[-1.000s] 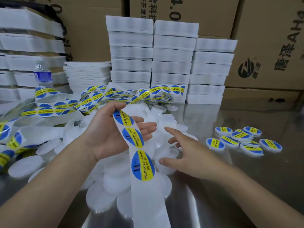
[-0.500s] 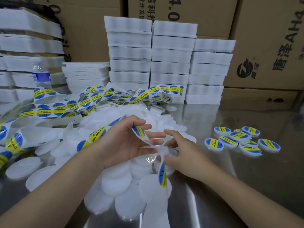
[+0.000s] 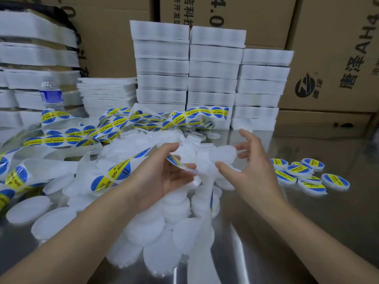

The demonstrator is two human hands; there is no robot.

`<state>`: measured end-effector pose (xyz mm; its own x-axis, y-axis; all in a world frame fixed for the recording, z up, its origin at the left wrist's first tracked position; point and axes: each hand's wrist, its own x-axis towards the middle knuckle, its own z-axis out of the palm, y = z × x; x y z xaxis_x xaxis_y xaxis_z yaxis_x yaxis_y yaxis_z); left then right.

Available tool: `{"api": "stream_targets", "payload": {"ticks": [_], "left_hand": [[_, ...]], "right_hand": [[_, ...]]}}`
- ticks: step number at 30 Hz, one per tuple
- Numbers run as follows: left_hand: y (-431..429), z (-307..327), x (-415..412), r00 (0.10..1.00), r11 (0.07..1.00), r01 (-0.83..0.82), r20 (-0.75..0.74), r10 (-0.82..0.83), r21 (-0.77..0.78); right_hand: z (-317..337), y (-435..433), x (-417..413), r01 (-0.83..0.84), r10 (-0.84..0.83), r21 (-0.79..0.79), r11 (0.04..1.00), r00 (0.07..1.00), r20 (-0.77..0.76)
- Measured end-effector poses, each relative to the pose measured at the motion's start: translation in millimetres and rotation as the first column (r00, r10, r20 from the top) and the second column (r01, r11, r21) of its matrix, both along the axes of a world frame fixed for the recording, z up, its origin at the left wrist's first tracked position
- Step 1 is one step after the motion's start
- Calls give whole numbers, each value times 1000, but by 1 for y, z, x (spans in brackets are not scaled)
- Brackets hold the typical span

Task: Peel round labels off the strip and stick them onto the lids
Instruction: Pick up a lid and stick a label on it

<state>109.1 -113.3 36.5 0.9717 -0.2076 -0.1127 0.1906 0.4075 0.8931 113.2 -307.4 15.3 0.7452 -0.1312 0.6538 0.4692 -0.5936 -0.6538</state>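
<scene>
A long white backing strip (image 3: 119,171) with round blue-and-yellow labels runs in from the left, over my left hand (image 3: 164,175). That hand pinches it between thumb and fingers, and one label (image 3: 174,160) shows at the fingertips. The bare end of the strip hangs down below. My right hand (image 3: 254,167) holds a plain white lid (image 3: 223,156) between thumb and fingers, close to the left fingertips. A heap of plain white lids (image 3: 155,226) lies under both hands. Several labelled lids (image 3: 303,175) lie to the right.
More label strip (image 3: 143,119) lies tangled behind the heap and to the left. Stacks of white trays (image 3: 213,78) stand at the back, with cardboard boxes (image 3: 328,58) behind them. A water bottle (image 3: 50,95) is at the back left. The table (image 3: 297,232) is shiny metal.
My left hand has turned and lowered the strip, so its labels no longer face me. My right hand has lifted off the heap with a white lid and brought it up to the strip.
</scene>
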Motion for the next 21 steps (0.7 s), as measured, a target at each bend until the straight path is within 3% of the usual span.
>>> {"api": "stream_targets", "payload": {"ticks": [5, 9, 21], "left_hand": [[-4, 0, -5, 999, 998, 44, -5, -44, 55], [-4, -1, -9, 985, 979, 148, 69, -159, 138], [-6, 0, -10, 975, 971, 223, 43, -220, -88]], "right_hand": [[9, 1, -7, -102, 96, 115, 988, 994, 60], [8, 10, -16, -232, 230, 27, 972, 971, 65], [9, 12, -20, -335, 334, 2, 942, 940, 71]]}}
